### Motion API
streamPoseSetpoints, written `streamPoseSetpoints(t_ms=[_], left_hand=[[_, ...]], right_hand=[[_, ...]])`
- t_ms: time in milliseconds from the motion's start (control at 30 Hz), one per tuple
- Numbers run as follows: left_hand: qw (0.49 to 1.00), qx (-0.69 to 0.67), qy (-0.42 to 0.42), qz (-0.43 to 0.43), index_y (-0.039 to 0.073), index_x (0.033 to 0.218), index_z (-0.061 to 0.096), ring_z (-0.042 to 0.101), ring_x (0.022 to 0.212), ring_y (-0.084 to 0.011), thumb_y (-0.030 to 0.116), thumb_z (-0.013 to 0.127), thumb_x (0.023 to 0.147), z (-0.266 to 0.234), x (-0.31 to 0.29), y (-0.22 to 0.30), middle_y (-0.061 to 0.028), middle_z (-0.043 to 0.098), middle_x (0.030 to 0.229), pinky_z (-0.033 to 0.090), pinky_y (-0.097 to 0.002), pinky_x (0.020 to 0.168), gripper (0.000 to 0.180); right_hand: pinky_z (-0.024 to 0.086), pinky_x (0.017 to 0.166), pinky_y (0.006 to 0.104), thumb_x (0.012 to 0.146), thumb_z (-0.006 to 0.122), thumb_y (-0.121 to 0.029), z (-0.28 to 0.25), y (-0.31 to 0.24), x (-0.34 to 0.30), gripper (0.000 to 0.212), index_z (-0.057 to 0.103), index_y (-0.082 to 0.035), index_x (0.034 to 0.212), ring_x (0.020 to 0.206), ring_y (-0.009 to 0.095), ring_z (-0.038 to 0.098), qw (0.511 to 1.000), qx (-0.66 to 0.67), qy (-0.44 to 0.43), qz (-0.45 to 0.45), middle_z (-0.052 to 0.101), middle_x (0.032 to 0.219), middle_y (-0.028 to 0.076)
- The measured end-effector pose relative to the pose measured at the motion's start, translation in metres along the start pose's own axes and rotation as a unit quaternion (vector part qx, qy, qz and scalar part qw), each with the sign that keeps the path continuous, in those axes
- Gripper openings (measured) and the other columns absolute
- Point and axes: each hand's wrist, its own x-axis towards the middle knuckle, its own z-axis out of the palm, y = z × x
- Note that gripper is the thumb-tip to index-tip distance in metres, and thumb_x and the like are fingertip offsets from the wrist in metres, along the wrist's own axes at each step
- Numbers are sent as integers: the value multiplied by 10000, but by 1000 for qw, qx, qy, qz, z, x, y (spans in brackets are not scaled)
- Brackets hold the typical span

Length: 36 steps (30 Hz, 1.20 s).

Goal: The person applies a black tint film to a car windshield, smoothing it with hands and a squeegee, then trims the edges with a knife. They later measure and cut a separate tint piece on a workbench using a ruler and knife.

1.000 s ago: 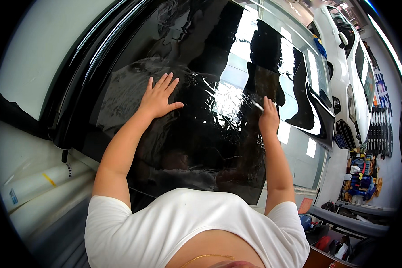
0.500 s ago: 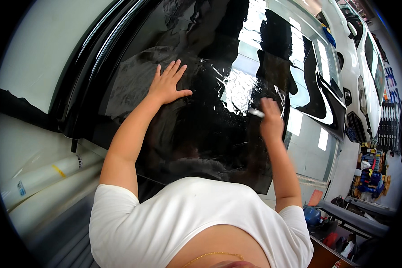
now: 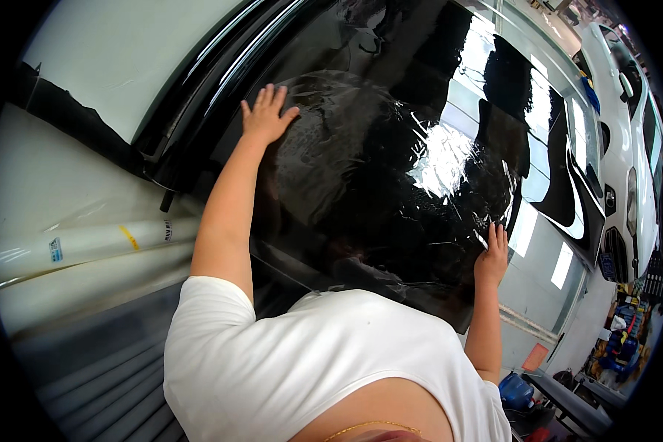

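A large glossy black sheet of film (image 3: pixel 331 214) spreads in front of me, with wrinkles, cloudy patches and bright reflections on its surface. My left hand (image 3: pixel 267 116) lies with fingers spread on its left part, close to a shiny black rolled edge (image 3: pixel 199 88). At the sheet's right edge, my right hand (image 3: pixel 491 258) rests with its fingers stretched out along the film. A small bright streak shows beside the right thumb; I cannot tell whether it is an object or a reflection.
Clear-wrapped white rolls (image 3: pixel 88 247) lie at the left, below a strip of black material (image 3: pixel 81 121). A glass surface (image 3: pixel 527 236) extends past the sheet on the right. Beyond stands a white car (image 3: pixel 626 147). A blue bottle (image 3: pixel 517 390) is at the lower right.
My left hand has slid leftward over the film toward the rolled edge. My right hand has come down and nearer to me, to the sheet's right edge. The view has shifted left.
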Motion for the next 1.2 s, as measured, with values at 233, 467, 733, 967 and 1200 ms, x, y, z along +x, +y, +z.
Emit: streamPoseSetpoints(t_ms=[233, 467, 733, 967, 1200], left_hand=[[974, -70, 4, 217, 142, 1445, 257, 165, 1398, -309, 638, 457, 820, -1, -92, 85, -157, 176, 1510, 96, -583, 1089, 823], [993, -53, 0, 102, 229, 1446, 269, 180, 1398, -258, 677, 401, 823, 3, -122, 42, -80, 211, 1513, 106, -578, 1093, 779], [995, 21, 30, -96, 122, 1457, 219, 130, 1413, -267, 637, 439, 839, -5, -152, -30, -109, 149, 1529, 63, -609, 1076, 834], [977, -62, 17, 201, 104, 1446, 248, 176, 1400, -260, 618, 489, 809, -9, -192, 76, -110, 197, 1515, 110, -587, 1085, 853], [975, -65, -61, 204, 151, 1439, 280, 195, 1395, -236, 551, 508, 844, -13, -221, 75, -94, 219, 1509, 95, -565, 1099, 752]], right_hand=[[371, 1022, 402, 727, 458, 95, 1, 0, 3, 643, 481, -148, 1321, 1264, 339, 413, 1000, 3, -13, 13, 451, 1368, 136], [384, 1008, 366, 734, 410, 101, 4, 8, -2, 664, 482, -190, 1327, 1276, 285, 413, 1000, -5, -14, 18, 452, 1378, 85], [382, 1008, 394, 739, 448, 72, 7, 10, -4, 616, 500, -160, 1306, 1251, 334, 431, 1000, 3, -2, 12, 469, 1355, 124], [420, 978, 376, 781, 482, 36, 6, 3, 4, 549, 513, -179, 1286, 1226, 300, 466, 999, -36, 11, -8, 496, 1334, 94], [430, 966, 365, 785, 500, 14, 3, 6, 0, 525, 525, -180, 1273, 1214, 297, 476, 999, -31, 26, -11, 507, 1321, 94]])
